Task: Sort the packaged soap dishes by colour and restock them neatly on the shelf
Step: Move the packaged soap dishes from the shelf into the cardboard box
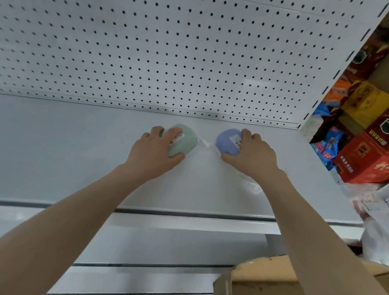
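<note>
Pegboard [150, 47] is backing a white shelf [62, 152]. Cardboard box [264, 288] is sitting at lower right. Green dish [186, 140] is being clamped on the shelf by the left hand [153, 150]; blue dish [226, 142], just beside it, by the right hand [254, 152].

White shelf [73, 152], two packaged dishes on it, near the pegboard back.

Green soap dish [186, 142] lies under the left hand [153, 151]; blue soap dish [227, 141] under the right hand [252, 152]. Clear wrap edges meet between the two grips. Shelf surface bare outward of both.
</note>
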### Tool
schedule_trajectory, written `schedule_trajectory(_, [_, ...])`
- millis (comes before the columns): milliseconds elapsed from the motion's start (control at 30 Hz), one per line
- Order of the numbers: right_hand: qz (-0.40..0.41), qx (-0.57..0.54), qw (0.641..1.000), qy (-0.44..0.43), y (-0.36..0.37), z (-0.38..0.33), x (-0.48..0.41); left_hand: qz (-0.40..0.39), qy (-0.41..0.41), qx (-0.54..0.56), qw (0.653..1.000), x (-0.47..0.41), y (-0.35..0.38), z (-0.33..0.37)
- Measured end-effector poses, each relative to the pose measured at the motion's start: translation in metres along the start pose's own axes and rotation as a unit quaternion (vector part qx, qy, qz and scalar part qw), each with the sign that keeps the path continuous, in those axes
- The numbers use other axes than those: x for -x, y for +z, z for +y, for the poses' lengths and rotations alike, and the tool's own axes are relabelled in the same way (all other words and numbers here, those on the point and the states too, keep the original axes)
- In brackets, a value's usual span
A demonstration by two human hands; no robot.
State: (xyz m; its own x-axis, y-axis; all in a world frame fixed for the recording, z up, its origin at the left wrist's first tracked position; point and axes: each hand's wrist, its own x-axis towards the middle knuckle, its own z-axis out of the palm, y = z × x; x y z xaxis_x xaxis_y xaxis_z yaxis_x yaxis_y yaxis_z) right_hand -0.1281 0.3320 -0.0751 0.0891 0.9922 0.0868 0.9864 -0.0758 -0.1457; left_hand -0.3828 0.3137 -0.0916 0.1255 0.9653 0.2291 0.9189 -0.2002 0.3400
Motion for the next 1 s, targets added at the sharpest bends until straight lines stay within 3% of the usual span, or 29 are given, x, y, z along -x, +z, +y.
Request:
schedule_trajectory(267, [0.074, -0.025, 0.993, -0.09, -0.005, -0.093, 0.076, 0.091, -0.023, 0.0, 0.996, 0.095, -0.06, -0.065])
schedule_trajectory(467, [0.092, -0.096, 0.975, -0.179, 0.017, -0.22, 0.163, 0.179, -0.089, -0.006, 0.98, 0.224, -0.121, -0.157])
schedule_trajectory(633, [0.105, -0.087, 0.951, -0.277, 0.052, -0.336, 0.24, 0.197, -0.166, -0.038, 0.965, 0.336, -0.162, -0.245])
schedule_trajectory(1000, [-0.023, -0.097, 0.883, -0.458, 0.139, -0.56, 0.384, 0.166, -0.387, -0.081, 0.903, 0.566, -0.214, -0.408])
